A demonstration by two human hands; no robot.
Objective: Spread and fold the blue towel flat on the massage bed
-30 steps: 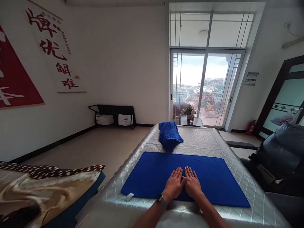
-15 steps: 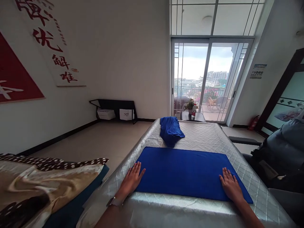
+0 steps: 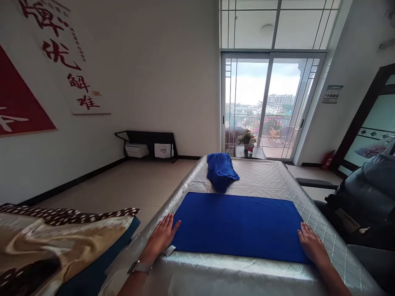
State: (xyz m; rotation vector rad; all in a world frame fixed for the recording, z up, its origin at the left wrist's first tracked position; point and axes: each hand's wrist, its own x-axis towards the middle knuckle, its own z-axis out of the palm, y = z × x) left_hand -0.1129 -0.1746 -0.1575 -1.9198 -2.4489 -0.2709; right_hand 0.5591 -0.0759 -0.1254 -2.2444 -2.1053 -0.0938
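Left hand (image 3: pixel 161 236) and right hand (image 3: pixel 312 243), unclenched, have spread to opposite edges of the flat blue cloth (image 3: pixel 239 227).

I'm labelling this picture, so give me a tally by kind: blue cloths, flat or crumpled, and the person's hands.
Flat cloth: 1
Crumpled cloth: 1
Hands (left hand, right hand): 2
Total: 4

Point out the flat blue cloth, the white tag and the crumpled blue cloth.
Flat blue cloth (image 3: pixel 238 228): head view, middle of its surface.
White tag (image 3: pixel 170 250): head view, middle of its visible part.
Crumpled blue cloth (image 3: pixel 222 172): head view, on its folds.
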